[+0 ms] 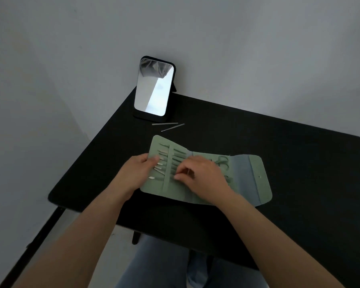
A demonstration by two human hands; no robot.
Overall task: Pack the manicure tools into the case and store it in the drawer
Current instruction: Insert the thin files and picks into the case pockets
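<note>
Green and soft, the case (206, 173) lies unfolded on the black table (289, 163), several tools (157, 163) already tucked under its strap. The left hand (137, 171) pins the case's left edge, thumb on top; the right hand (200, 173) pinches something small at the strap, though what it grips I cannot tell. Packing looks midway: two loose tools (168, 125) lie beside the mirror (154, 90), likely fetched next. No drawer shows
</note>
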